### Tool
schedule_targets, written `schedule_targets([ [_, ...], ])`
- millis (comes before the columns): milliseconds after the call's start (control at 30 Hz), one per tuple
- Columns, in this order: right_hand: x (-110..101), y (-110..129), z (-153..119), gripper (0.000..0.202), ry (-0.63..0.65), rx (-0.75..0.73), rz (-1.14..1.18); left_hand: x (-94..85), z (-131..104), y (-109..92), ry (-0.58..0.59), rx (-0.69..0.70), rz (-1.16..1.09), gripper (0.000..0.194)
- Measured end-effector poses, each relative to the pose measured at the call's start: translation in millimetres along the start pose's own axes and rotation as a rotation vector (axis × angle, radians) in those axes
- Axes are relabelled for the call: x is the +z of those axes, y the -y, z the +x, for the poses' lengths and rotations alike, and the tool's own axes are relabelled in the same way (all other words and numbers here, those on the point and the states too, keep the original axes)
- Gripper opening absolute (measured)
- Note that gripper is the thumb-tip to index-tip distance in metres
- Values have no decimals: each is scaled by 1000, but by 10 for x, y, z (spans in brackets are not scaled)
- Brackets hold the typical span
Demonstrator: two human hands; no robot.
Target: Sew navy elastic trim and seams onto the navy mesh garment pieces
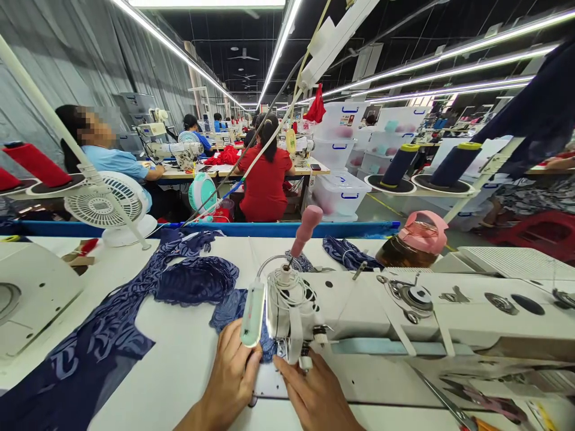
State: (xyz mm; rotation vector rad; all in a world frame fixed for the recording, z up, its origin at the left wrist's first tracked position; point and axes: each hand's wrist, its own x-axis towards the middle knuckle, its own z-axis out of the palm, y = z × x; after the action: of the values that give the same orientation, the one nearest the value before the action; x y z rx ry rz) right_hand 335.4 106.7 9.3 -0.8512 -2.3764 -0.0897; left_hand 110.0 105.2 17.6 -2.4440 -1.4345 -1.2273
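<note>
We're resting our left hand and right hand by blue lace — fingers half-curled, grip unclear — presser foot just beyond right fingertips.

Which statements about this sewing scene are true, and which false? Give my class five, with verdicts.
1. Some blue lace lies between the left hand and the right hand. True.
2. The pink-handled tool lies flat. False: it stands tilted on top of the sewing machine.
3. The pink-lidded jug is behind the sewing machine. True.
4. The yellow-topped thread cones are red. False: they are navy.
5. The white fan stands on the table. True.
</note>
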Motion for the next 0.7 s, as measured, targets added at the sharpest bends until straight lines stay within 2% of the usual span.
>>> schedule_targets([
  [100,11,-1,-2,41,102,-27,-44,-3,36,-33,19,-37,9,14],
  [200,27,-13,-29,42,142,-29,-61,53,71,-58,82,-95,-64,12],
  [300,36,-18,-55,44,131,-37,-66,158,70,-54,144,-178,-166,16],
  [433,36,-12,-62,44,117,-47,-48,269,25,-22,137,-208,-185,18],
  [700,28,-1,-43,41,141,-45,-46,341,-14,-19,139,-233,-173,16],
])
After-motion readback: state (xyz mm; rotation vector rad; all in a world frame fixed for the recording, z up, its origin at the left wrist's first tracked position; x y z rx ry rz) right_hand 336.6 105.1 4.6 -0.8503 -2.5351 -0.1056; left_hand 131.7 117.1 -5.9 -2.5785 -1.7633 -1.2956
